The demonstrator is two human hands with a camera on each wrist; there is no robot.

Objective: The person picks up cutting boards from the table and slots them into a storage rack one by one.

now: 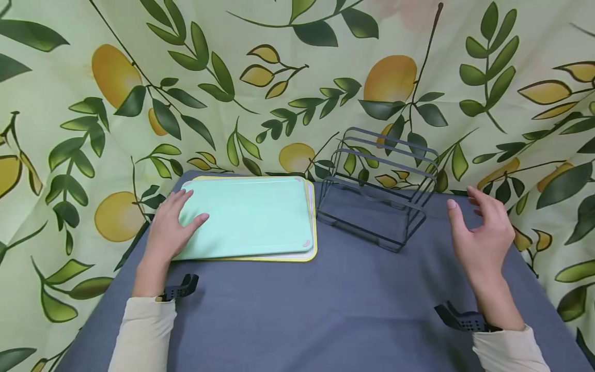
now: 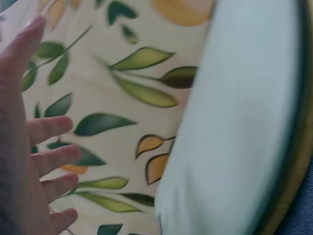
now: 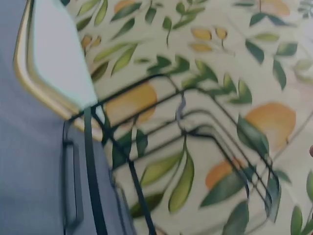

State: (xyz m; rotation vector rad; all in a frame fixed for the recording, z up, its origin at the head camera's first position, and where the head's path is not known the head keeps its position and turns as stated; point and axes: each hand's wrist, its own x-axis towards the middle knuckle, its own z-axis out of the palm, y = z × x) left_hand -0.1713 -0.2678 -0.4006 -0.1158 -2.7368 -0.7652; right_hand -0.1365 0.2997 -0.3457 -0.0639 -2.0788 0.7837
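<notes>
Leafy cloth (image 1: 325,67) backs the rack (image 1: 381,163) in two views.

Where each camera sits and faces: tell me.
Head: worn there, facing forward-down at mint-green rectangular board and black wire rack; left fingers, right fingers, cream sleeves show.
Left wrist: worn there, facing board and cream leaf-print cloth; left fingers show.
Right wrist: worn there, facing rack; right fingers barely show.
Shared by head and right wrist: rack, board.

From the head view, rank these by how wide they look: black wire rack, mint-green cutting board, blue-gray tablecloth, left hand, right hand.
1. Blue-gray tablecloth
2. Mint-green cutting board
3. Black wire rack
4. Left hand and right hand: too alike to rank
</notes>
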